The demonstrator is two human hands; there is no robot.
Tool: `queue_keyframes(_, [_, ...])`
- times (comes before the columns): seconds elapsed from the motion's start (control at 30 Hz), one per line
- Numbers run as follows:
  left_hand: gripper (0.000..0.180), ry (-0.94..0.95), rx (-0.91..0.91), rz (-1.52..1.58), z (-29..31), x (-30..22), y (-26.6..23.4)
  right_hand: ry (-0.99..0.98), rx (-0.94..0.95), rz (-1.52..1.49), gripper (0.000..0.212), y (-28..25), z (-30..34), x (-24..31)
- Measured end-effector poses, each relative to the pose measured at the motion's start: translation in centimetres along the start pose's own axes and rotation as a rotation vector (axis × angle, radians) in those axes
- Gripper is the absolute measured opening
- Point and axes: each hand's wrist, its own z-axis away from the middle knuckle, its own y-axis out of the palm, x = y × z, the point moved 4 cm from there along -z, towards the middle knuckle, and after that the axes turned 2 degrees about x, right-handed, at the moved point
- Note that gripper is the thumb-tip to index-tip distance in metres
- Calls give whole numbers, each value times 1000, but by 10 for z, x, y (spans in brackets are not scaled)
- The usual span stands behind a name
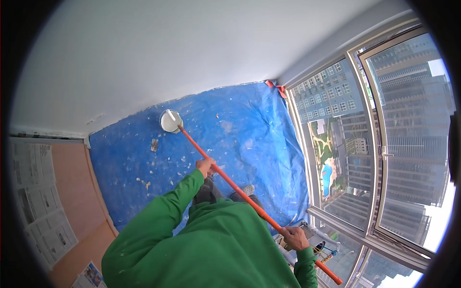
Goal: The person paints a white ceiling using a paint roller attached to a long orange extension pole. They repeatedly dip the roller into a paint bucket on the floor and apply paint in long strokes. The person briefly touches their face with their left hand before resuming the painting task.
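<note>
Spill risk, we judge: our left hand [205,165] and right hand [295,238] wrap the long orange pole [240,194]; jerking it could tip the round white bucket [162,125].

Mostly it's one big green top [211,245], plain and kinda loose, with soft folds all over. Same green on the long sleeves: the left sleeve [153,211] is pretty roomy and wrinkly, and the right sleeve [306,269] is creased near its cuff. Left hand [205,166] and right hand [295,238] are bare past the top's cuffs. Just beyond the top's hem you get dark trousers [207,191], then a greyish, speckled-looking shoe [248,189], too small to make out properly.
</note>
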Motion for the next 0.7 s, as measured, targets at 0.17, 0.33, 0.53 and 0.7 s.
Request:
queue_keyframes(0.17, [30, 28, 8, -97, 23, 35, 18, 216, 202, -92, 48, 7, -1, -83])
queue_keyframes(0.33, [28, 101, 74, -195, 79, 75, 64, 67, 85, 91, 50, 9, 11, -197])
queue_keyframes(0.53, [23, 196, 171, -334, 132, 134, 142, 64, -17, -155, 44, 19, 32, -370])
queue_keyframes(0.7, [23, 404, 237, -340, 216, 133, 252, -21, -58, -379, 36, 17, 46, -437])
